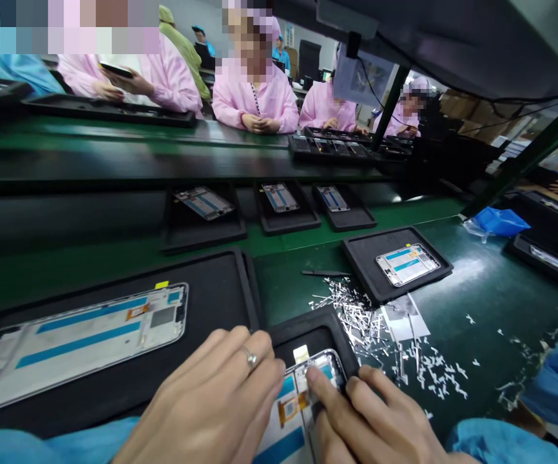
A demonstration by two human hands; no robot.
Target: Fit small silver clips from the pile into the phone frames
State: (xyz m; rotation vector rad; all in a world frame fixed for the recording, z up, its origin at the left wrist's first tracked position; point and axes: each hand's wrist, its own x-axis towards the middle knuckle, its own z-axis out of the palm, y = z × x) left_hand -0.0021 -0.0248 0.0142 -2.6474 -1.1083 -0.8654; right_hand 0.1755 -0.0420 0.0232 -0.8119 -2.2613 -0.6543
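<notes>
The person's left hand [216, 393], with a ring on 1 finger, covers part of a phone frame [291, 419], its fingers bent and pressed together; their tips are hidden, so whether they pinch it cannot be told. The right hand [370, 419] has its index finger stretched out, the tip on the frame near a pale tab [301, 354], the other fingers curled; its thumb is not clear. The frame lies at a black tray [346, 335] on the green bench [288, 290], near white scraps [356, 316].
</notes>
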